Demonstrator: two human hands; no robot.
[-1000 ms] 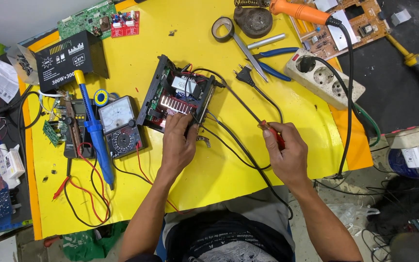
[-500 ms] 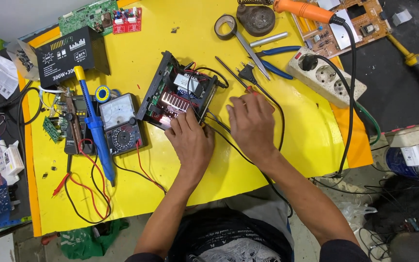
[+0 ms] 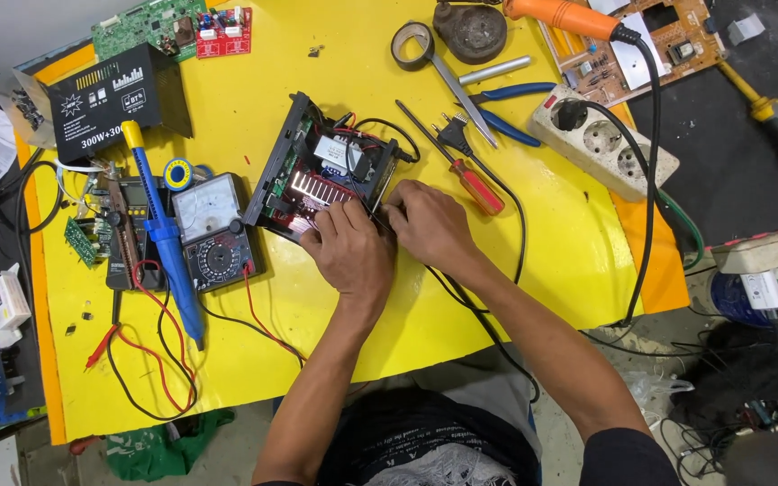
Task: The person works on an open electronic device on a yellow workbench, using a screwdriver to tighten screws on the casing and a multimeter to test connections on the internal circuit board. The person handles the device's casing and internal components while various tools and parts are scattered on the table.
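Far to my left lie the black box (image 3: 105, 94) and, nearer, the blue solder sucker (image 3: 166, 236) beside the meter (image 3: 213, 232), its red and black leads (image 3: 150, 346) trailing toward me. None of these is in my hands.

My left hand (image 3: 350, 250) rests on the near edge of the open amplifier (image 3: 321, 180), fingers curled down onto its corner; whether they pinch anything I cannot tell. The amplifier sits straight ahead of both hands on the yellow table (image 3: 515, 270), cover off, heatsink and board exposed.

My right hand (image 3: 429, 225) touches the left one, fingertips pressed at the same corner, closed around something small I can't make out.

Just right of it lies the red screwdriver (image 3: 472, 184), set down. Further right sit the pliers (image 3: 506, 108), tape roll (image 3: 411, 45) and power strip (image 3: 603, 148).

I judge the job midway: case opened, inside work in hand, closing up not yet done.
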